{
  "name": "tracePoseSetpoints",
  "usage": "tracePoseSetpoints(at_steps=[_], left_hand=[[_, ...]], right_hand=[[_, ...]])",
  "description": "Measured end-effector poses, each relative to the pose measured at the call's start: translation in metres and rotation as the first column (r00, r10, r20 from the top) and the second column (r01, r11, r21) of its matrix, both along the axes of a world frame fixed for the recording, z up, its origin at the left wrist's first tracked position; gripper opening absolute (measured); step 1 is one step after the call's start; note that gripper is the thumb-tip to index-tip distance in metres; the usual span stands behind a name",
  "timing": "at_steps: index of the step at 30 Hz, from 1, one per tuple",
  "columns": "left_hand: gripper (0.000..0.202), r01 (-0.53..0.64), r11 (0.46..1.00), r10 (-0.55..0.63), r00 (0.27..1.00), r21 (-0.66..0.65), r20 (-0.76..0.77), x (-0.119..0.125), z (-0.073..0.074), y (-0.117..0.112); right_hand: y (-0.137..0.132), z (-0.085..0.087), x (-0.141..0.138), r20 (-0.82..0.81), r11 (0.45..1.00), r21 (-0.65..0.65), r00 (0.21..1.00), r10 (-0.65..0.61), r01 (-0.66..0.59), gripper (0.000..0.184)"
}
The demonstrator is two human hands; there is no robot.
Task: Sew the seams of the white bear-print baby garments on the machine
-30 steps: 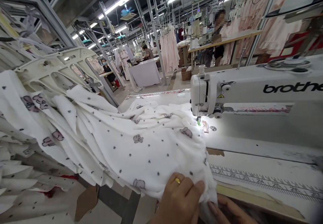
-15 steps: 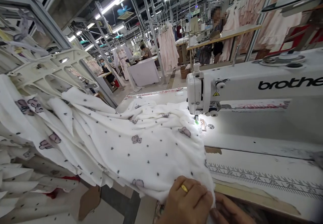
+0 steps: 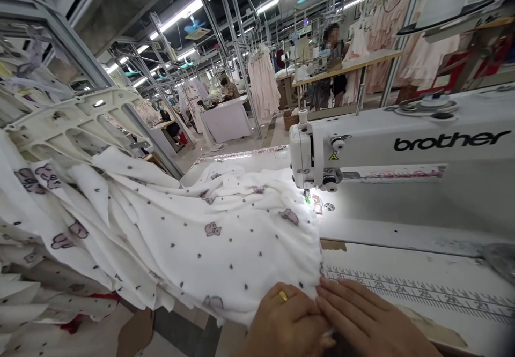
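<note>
White printed cloth [image 3: 241, 239], one spread: centre of the frame, running from the far left to the presser foot [image 3: 307, 196] of a white sewing machine [image 3: 374, 142], near edge at lower centre. Left hand [image 3: 285, 319]: fingers curled, apparently grasping that edge. Right hand [image 3: 358, 314]: fingers straight and close together, tips at the cloth's right-hand border; thumb hidden, so whether it pinches anything cannot be told. Handling, as judged: border best kept flat and in line with the foot, tension light and even, weight at the left supported against dragging askew, puckers smoothed ahead of the foot, fingertips well clear of it. Cloth: matt, soft-looking, perhaps plush; long ridged folds at left, small puckers near the foot; dark dots and mauve animal-like figures. Machine: smooth, glossy casing, rounded corners, black lettering. Bench [image 3: 402, 263]: pale, flat, with a printed ruler scale [image 3: 422, 294] just beyond the right hand. Bracket [image 3: 76, 113], upper left: cream, rigid, openwork, curved cut-outs. Ring [image 3: 283, 296]: gold-coloured, on the left hand.
</note>
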State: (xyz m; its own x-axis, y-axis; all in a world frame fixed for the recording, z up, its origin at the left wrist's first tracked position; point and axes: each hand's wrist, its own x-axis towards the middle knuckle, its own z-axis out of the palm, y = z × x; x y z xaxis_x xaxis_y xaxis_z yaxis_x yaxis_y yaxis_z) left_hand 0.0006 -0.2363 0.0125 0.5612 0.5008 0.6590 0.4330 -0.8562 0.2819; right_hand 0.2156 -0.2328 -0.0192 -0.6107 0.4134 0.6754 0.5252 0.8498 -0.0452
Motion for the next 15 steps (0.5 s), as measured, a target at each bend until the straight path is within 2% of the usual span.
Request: tracePoseSetpoints(at_steps=[1,3,4,6,8,10,12,13,15], left_hand=[[0.03,0.046,0.996,-0.048,0.999,-0.073,-0.025,-0.002,0.01,0.005],[0.029,0.061,0.975,-0.083,0.992,-0.213,-0.098,-0.006,0.032,0.021],[0.027,0.036,0.972,-0.072,0.986,-0.231,-0.149,-0.006,0.042,0.031],[0.027,-0.012,0.988,-0.034,0.958,-0.156,-0.284,-0.004,0.054,0.058],[0.025,-0.061,0.995,0.014,0.88,-0.084,-0.475,0.001,0.055,0.086],[0.019,-0.112,0.992,0.047,0.749,-0.057,-0.661,0.007,0.05,0.11],[0.018,-0.109,0.994,0.062,0.64,-0.01,-0.766,0.012,0.043,0.125],[0.017,-0.074,0.997,0.07,0.616,0.031,-0.784,0.014,0.04,0.13],[0.016,0.043,0.991,0.072,0.623,0.127,-0.779,0.017,0.036,0.134]], right_hand=[[0.004,0.005,-0.001,0.004,1.0,-0.017,1.0,0.025,-0.025,0.036],[0.01,0.013,-0.004,0.009,0.995,-0.086,0.999,0.054,-0.053,0.033],[0.012,0.017,-0.006,0.013,0.991,-0.117,0.997,0.071,-0.069,0.033],[0.016,0.024,-0.01,0.036,0.977,-0.175,0.991,0.131,-0.123,0.036],[0.022,0.031,-0.012,0.077,0.952,-0.233,0.972,0.223,-0.2,0.036],[0.03,0.04,-0.012,0.115,0.92,-0.295,0.946,0.302,-0.258,0.033],[0.038,0.048,-0.01,0.152,0.897,-0.335,0.923,0.352,-0.287,0.031],[0.042,0.052,-0.009,0.178,0.891,-0.344,0.911,0.371,-0.295,0.03],[0.05,0.055,-0.008,0.228,0.883,-0.338,0.881,0.413,-0.326,0.03]])
